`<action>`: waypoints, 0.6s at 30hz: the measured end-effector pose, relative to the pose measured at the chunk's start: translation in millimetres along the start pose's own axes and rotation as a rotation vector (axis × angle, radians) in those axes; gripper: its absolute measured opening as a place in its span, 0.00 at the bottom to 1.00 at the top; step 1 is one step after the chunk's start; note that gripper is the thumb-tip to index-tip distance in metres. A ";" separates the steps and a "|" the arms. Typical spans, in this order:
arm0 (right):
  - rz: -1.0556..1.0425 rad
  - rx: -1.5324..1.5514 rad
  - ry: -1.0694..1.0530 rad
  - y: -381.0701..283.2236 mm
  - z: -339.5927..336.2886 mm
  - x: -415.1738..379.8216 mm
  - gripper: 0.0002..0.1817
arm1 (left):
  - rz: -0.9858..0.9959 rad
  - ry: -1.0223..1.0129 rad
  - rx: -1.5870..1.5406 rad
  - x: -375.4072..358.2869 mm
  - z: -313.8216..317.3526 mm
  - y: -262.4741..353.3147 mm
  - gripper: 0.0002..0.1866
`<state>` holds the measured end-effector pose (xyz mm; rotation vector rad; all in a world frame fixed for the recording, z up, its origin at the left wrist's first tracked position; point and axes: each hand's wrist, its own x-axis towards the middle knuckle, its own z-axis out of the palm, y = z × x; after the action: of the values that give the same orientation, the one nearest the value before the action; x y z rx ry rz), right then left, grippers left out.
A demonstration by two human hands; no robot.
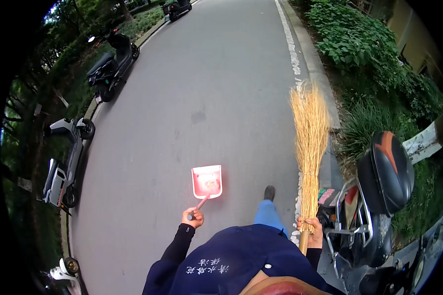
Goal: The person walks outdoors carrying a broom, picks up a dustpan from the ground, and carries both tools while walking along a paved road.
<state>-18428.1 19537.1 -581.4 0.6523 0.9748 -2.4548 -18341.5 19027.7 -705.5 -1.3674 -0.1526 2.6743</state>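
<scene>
My left hand (194,218) is closed round the handle of a pink dustpan (200,187), held out over the road in front of me. A little yellowish debris (210,184) lies in its pan. On the other side, my right hand (314,231) grips a straw broom (310,142) low down, where the bristles are bound to the handle. The broom points forward, its bristles spreading at the far end beside the white edge line. Part of its handle is hidden by my fingers and sleeve.
Grey road (182,98) stretches ahead. Along the left kerb stand several scooters, including a black one (110,64) and a grey one (66,157). Close on my right is a parked scooter with a black top box (386,172). Shrubs (349,39) line the right kerb.
</scene>
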 end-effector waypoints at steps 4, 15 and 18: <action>0.008 0.039 0.006 -79.9 24.9 144.0 0.17 | 0.047 -0.052 -0.054 98.5 127.8 17.3 0.10; 0.214 -0.034 -0.251 -305.6 195.2 526.6 0.25 | 0.160 0.069 -0.064 298.6 435.2 43.9 0.11; 0.228 -0.129 -0.257 -344.7 252.9 628.0 0.21 | 0.083 0.072 -0.057 373.3 501.5 61.6 0.09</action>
<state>-19183.5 19457.5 -590.9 0.3704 0.8941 -2.1895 -18969.4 19013.9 -720.2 -1.5173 -0.1693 2.7023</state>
